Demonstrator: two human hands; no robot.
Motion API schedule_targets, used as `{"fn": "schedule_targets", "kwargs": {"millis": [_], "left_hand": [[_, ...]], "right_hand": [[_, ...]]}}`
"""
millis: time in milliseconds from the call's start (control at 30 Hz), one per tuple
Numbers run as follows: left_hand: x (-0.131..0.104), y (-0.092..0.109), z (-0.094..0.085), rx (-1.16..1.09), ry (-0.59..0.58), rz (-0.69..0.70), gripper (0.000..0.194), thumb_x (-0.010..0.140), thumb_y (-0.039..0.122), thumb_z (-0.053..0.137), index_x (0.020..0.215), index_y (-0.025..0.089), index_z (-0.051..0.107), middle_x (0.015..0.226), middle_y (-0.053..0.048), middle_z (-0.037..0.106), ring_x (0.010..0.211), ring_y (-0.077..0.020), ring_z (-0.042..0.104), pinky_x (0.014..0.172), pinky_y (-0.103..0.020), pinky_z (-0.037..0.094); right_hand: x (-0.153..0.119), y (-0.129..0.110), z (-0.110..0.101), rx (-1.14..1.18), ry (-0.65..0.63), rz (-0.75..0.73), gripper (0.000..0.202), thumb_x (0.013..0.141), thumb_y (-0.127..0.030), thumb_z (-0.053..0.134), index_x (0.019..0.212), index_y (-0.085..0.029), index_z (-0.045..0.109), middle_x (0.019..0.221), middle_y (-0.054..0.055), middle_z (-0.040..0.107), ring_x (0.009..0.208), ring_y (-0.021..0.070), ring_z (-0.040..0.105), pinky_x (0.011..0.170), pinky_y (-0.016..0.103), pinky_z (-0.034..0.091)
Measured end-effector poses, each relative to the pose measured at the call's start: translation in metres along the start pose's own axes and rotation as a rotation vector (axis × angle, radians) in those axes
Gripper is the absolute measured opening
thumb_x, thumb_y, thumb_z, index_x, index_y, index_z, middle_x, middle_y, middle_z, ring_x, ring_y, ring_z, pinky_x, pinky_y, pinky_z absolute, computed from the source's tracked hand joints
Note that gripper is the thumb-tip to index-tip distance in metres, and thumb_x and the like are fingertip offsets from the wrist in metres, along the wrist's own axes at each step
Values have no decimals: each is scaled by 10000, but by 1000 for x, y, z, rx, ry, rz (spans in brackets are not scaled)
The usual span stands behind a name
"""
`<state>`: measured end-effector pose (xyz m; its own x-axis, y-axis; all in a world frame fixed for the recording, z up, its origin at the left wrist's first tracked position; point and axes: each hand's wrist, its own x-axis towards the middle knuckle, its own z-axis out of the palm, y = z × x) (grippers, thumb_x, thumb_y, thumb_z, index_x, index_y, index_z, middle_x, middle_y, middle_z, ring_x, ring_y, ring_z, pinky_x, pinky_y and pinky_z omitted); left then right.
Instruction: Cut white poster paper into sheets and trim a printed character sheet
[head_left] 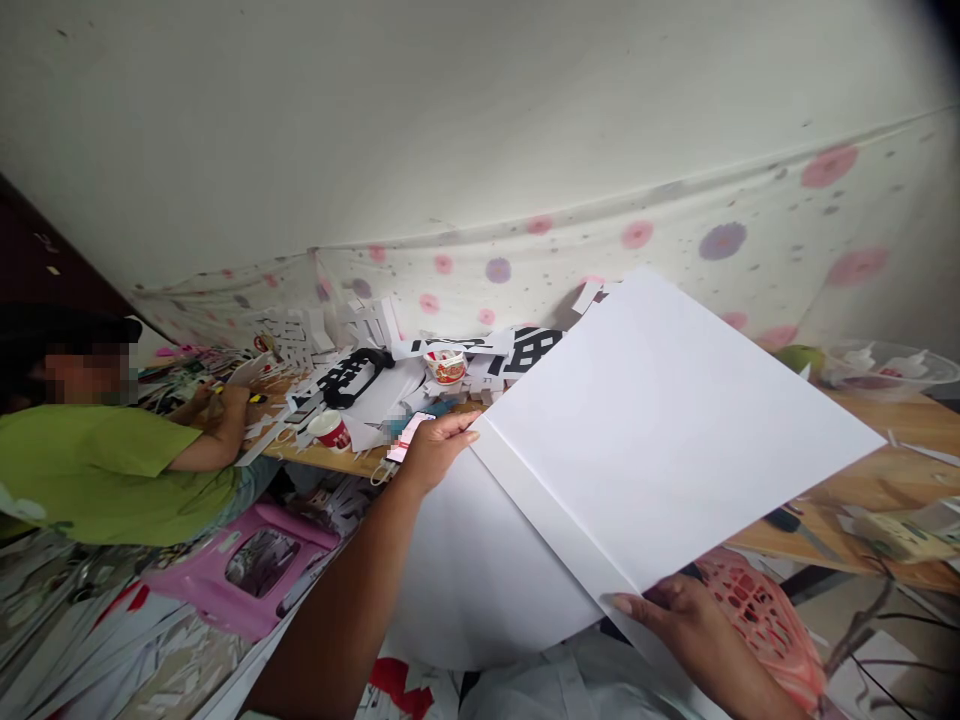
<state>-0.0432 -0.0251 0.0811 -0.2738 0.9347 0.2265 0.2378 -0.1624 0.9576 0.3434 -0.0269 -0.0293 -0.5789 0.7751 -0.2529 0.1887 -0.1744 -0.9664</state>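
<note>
A large white sheet of paper or thin board (675, 400) is held up in front of me at a slant. A narrow straight band (555, 510) crosses it, with another white panel (480, 570) below; I cannot tell if this is one folded sheet or separate pieces. My left hand (442, 445) pinches the band's upper left end between thumb and fingers. At its lower right end, my right hand (679, 610) grips the edge, thumb on top and fingers partly hidden underneath. A lit phone (411, 437) lies on the table just beyond my left hand.
Cut-out black and white characters (532, 345), a patterned bowl (445, 366) and a red-white cup (330, 430) are on the wooden table (862, 480). A person in green (97, 470) works at left beside a pink stool (247, 570). Paper scraps cover the floor.
</note>
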Motion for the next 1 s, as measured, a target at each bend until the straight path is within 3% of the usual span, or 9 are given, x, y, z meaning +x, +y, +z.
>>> {"fn": "schedule_targets", "kwargs": {"millis": [200, 333, 600, 733, 900, 1000], "left_hand": [[2, 3, 4, 103, 50, 23, 455, 834, 393, 857, 1257, 226, 841, 1281, -81, 814, 1235, -323, 755, 1153, -486, 554], [3, 3, 5, 147, 65, 48, 428, 849, 384, 836, 1251, 237, 843, 1306, -67, 805, 1257, -309, 746, 1179, -480, 539], [4, 2, 6, 150, 43, 77, 379, 884, 370, 810, 1242, 249, 847, 1306, -54, 807, 1267, -298, 740, 1189, -470, 531], [10, 2, 9, 95, 28, 43, 398, 870, 397, 829, 1238, 247, 848, 1299, -61, 809, 1263, -316, 742, 1177, -485, 539], [20, 15, 19, 116, 85, 46, 448, 831, 414, 862, 1229, 208, 847, 1267, -85, 818, 1222, -332, 759, 1159, -495, 551], [21, 21, 27, 156, 79, 84, 430, 840, 422, 861, 1220, 219, 851, 1261, -78, 821, 1218, -327, 761, 1157, -490, 553]], "right_hand": [[-3, -6, 8, -3, 94, -6, 607, 638, -775, 856, 797, -190, 897, 881, 126, 849, 862, 358, 806, 795, 339, 654], [-10, -12, 11, -23, 192, -5, 563, 655, -753, 857, 689, -191, 853, 754, 90, 815, 760, 306, 776, 701, 282, 626], [-4, 2, 5, -12, 118, 6, 599, 666, -755, 861, 776, -166, 883, 805, 91, 826, 737, 280, 752, 679, 279, 607], [-5, -8, 3, -8, 143, -24, 561, 652, -742, 875, 657, -183, 834, 742, 97, 806, 793, 321, 775, 775, 318, 643], [-7, -27, -7, 41, 100, -95, 512, 683, -727, 868, 816, -232, 879, 950, 111, 854, 1005, 374, 805, 984, 402, 638], [-9, -30, -13, 10, 98, -84, 524, 672, -751, 861, 783, -239, 874, 956, 111, 858, 1065, 394, 800, 1016, 416, 629]]}}
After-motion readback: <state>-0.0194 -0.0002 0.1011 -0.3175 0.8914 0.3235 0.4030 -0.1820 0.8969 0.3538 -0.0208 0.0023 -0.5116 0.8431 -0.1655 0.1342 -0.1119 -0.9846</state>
